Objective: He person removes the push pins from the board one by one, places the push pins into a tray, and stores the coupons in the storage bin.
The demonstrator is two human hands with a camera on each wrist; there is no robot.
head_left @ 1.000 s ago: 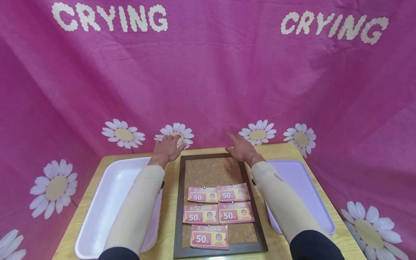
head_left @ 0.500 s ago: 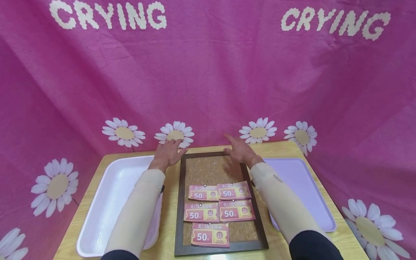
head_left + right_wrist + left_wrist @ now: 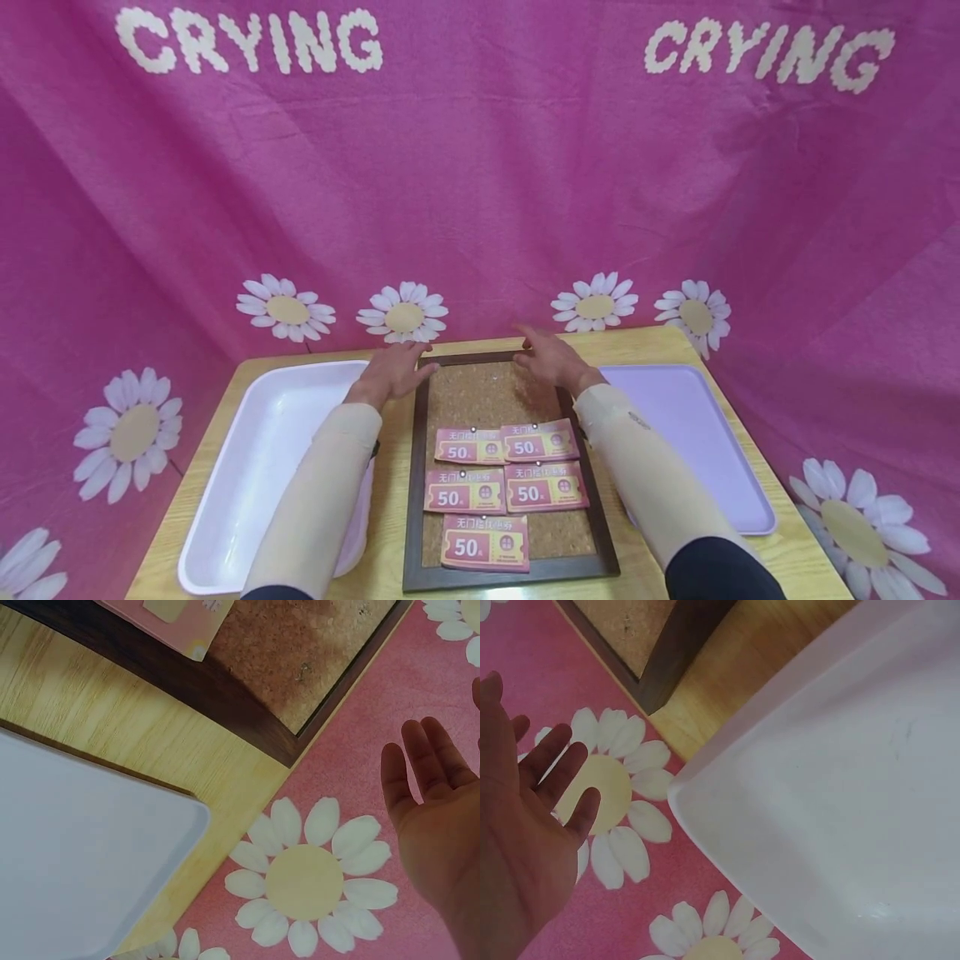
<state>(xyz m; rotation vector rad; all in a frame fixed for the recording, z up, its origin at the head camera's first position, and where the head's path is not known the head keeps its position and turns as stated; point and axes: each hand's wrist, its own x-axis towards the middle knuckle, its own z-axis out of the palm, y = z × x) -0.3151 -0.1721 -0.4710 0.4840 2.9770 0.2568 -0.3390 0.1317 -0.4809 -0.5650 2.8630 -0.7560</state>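
The left hand (image 3: 390, 372) hovers by the far left corner of a framed corkboard (image 3: 472, 392), and the right hand (image 3: 555, 361) by the far right one; both have loose, spread, unloaded fingers. Five pink-and-yellow "50" coupons (image 3: 484, 546) lie on the board's nearer part, small pins at their top edges. The sleeved forearms cross over a deep white tub (image 3: 247, 475) at left and a lilac tray (image 3: 697, 450) at right, partly hiding both. A daisy-printed magenta curtain (image 3: 480, 208) hangs behind the wooden table (image 3: 392, 475).
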